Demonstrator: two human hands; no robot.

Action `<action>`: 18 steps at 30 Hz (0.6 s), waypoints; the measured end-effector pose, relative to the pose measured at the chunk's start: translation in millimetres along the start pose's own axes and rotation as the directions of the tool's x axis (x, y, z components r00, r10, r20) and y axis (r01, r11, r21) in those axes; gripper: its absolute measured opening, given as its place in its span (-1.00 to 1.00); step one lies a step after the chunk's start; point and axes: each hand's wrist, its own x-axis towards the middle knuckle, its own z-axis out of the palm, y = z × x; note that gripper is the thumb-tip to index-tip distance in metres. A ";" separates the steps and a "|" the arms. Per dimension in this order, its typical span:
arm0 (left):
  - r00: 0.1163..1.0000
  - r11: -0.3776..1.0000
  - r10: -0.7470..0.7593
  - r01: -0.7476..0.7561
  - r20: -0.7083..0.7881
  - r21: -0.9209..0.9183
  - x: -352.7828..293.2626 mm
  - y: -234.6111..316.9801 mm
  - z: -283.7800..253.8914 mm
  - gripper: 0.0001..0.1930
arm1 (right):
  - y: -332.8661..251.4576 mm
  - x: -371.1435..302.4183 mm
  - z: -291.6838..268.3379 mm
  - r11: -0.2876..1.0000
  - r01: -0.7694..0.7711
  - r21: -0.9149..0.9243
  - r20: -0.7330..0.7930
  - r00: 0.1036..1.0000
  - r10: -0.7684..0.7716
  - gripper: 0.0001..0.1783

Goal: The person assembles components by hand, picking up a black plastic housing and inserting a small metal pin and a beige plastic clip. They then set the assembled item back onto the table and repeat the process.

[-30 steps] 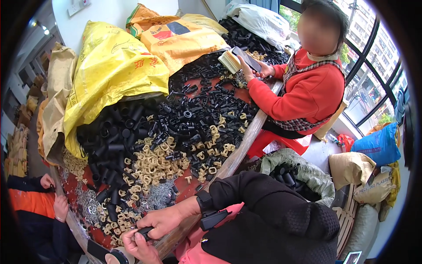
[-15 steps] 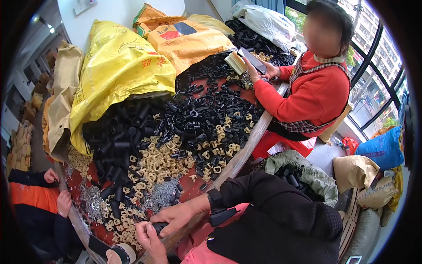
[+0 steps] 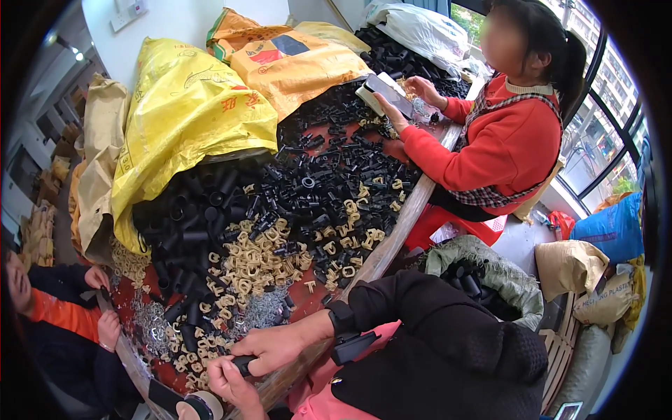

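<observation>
At the near edge of the table, my left hand [image 3: 229, 381] is closed round one end of a small black plastic tube piece [image 3: 243, 364]. My right hand [image 3: 274, 349], with a black band on its wrist, grips the same piece from the other side, so the fingers partly hide it. Just beyond my hands lie tan plastic clips [image 3: 262, 257] and a pile of small silvery metal pieces [image 3: 267, 308]. Farther off spreads a heap of black plastic parts [image 3: 308, 182], with larger black tubes to its left.
A wooden rim [image 3: 395, 241] edges the table. A round container [image 3: 199, 406] stands below my left hand. A yellow sack [image 3: 203, 119] covers part of the heap. At right a co-worker in red holds a phone [image 3: 390, 96]; another co-worker's hand [image 3: 107, 329] is at left. An open sack [image 3: 483, 280] holds black parts.
My hands have shifted slightly left with the black tube piece still held. The right co-worker has turned their head and taken one hand off the phone. The left co-worker's head has come into view.
</observation>
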 end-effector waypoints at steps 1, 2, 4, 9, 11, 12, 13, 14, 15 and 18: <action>1.000 1.000 0.018 -0.018 -0.022 -0.008 2.0 1.9 0.7 -0.78 | -2.5 -0.2 -0.5 0.999 0.033 -0.009 -0.023 0.999 -0.034 -0.69; 1.000 1.000 0.019 -0.020 -0.021 -0.006 3.4 1.5 0.5 -0.78 | -4.4 -0.4 -1.1 0.998 0.066 -0.017 -0.045 0.997 -0.067 -0.68; 1.000 0.999 0.000 -0.001 -0.010 -0.035 5.7 0.4 -1.1 -0.78 | -6.0 0.2 -2.3 0.995 0.100 -0.024 -0.067 0.993 -0.102 -0.68; 1.000 0.999 0.017 -0.018 -0.013 -0.030 8.3 3.2 -1.4 -0.77 | -8.5 1.1 -5.2 0.997 0.079 -0.011 -0.054 0.995 -0.080 -0.68; 1.000 0.999 0.004 -0.005 -0.019 -0.038 8.7 2.6 -3.5 -0.77 | -10.7 1.5 -6.6 0.998 0.060 -0.002 -0.031 0.998 -0.060 -0.69; 1.000 0.999 -0.008 0.007 -0.024 -0.048 8.9 2.0 -4.9 -0.77 | -11.8 2.4 -6.7 0.998 0.061 0.000 -0.030 0.998 -0.060 -0.69; 0.999 0.998 -0.021 0.019 -0.029 -0.058 9.2 1.7 -6.1 -0.77 | -12.9 3.6 -6.5 0.999 0.046 0.000 -0.024 0.999 -0.046 -0.69; 0.999 0.998 -0.022 0.021 -0.029 -0.057 9.6 2.5 -6.8 -0.77 | -13.9 4.4 -6.3 1.000 0.032 0.000 -0.018 0.999 -0.032 -0.69; 1.000 0.998 -0.016 0.015 -0.024 -0.062 10.5 4.5 -7.6 -0.78 | -14.1 5.2 -5.9 1.000 0.017 -0.001 -0.012 1.000 -0.017 -0.69; 1.000 0.997 -0.005 0.004 -0.014 -0.073 11.7 9.4 -9.1 -0.78 | -11.3 7.6 -3.9 0.997 0.068 -0.027 -0.035 0.997 -0.069 -0.70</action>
